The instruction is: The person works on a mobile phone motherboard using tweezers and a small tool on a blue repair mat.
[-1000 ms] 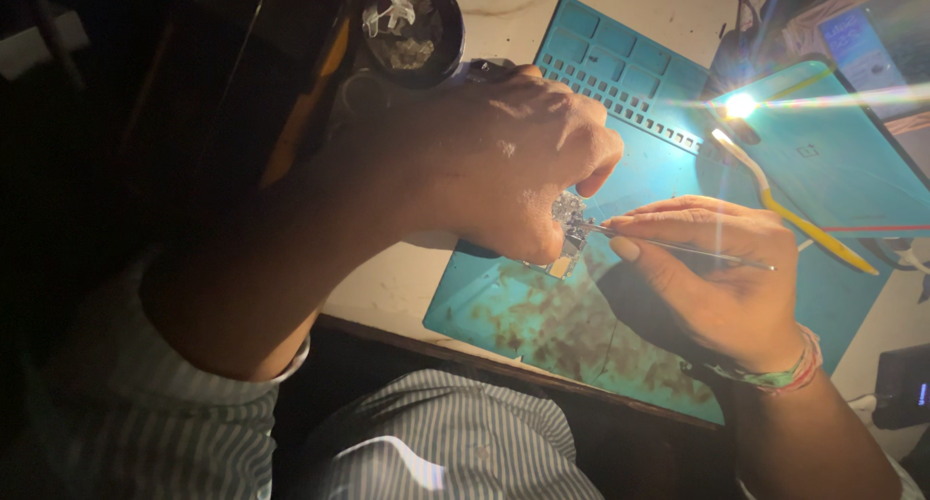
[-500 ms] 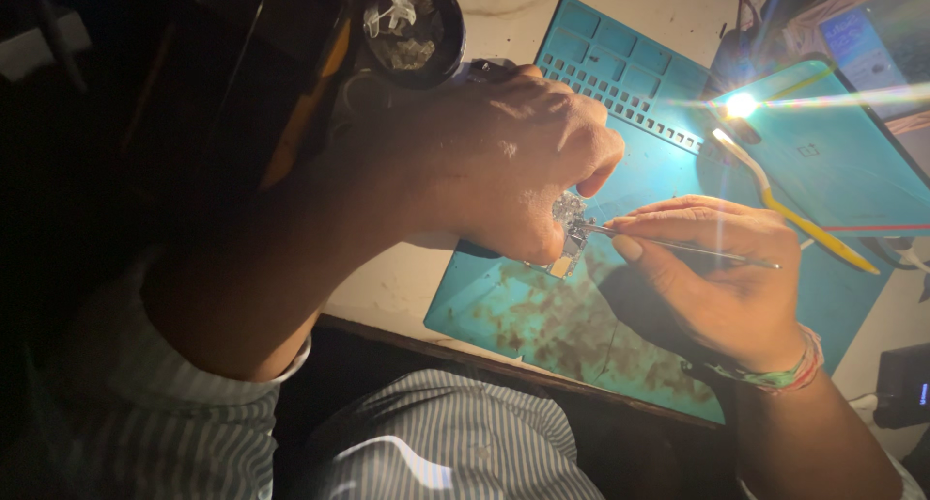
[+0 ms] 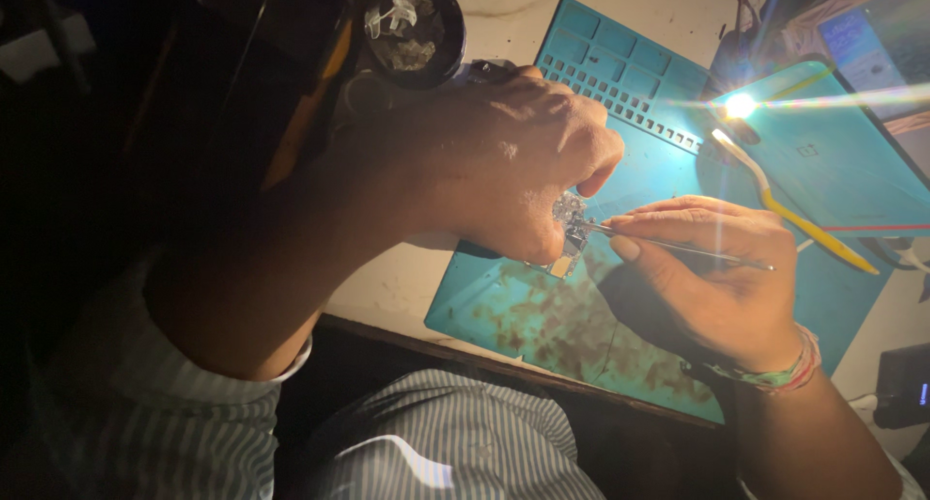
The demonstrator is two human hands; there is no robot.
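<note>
While left hand (image 3: 494, 161) pinches a small circuit board (image 3: 567, 231) by its edges over the teal repair mat (image 3: 542, 326), right hand (image 3: 717, 277) is closed on fine tweezers (image 3: 678, 250), tips at the board. Judged light, stiff, fragile: grip by edges only.

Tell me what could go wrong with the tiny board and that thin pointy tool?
The left hand pinches a small circuit board above the mat, so it might slip and drop. The right hand pokes thin tweezers at the board close to the left fingers; a slip could prick them or scratch tiny parts. The bright lamp glares while everything else is dark, so seeing fine detail may be hard.
</note>
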